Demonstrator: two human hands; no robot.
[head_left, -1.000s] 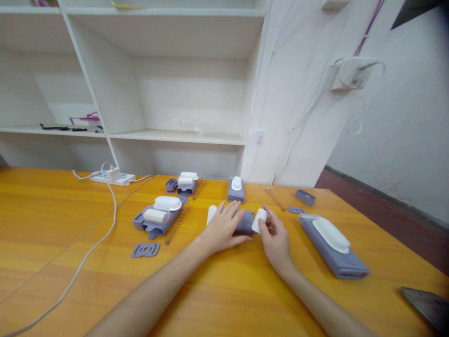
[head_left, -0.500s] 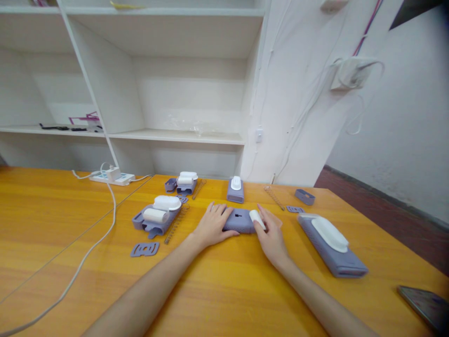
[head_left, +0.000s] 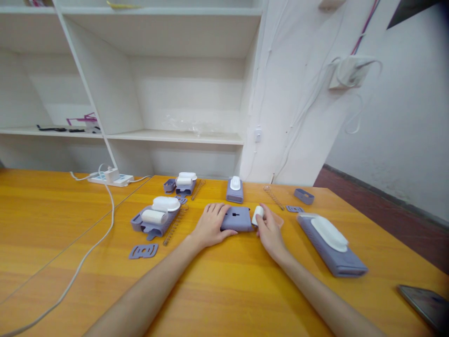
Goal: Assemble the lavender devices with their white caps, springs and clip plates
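Observation:
In the middle of the table lies a purple-grey plastic housing (head_left: 238, 219) with a dark slot in its upper face. My left hand (head_left: 209, 226) grips its left end, thumb on the near side and fingers across the far edge. Just off the housing's right end, my right hand (head_left: 271, 234) pinches a white cylinder (head_left: 258, 214) between thumb and fingers. A translucent pinkish piece (head_left: 279, 220) shows behind the right fingers; whether they hold it too, I cannot tell. To the right rests a larger purple-grey unit (head_left: 333, 248) with a white oval cap on top.
Left of my hands are purple-grey housings with white parts (head_left: 156, 217), a spring (head_left: 175, 225) and a slotted plate (head_left: 143, 251). Another capped unit (head_left: 235, 190) stands behind. Back right are a spring (head_left: 273, 198) and a ring (head_left: 304, 196). A phone (head_left: 426, 304) and power strip (head_left: 121, 179) also lie there.
The white cylinder has moved slightly away from the housing's right end in my right hand and now stands more upright. My left hand and the housing have shifted slightly left in view.

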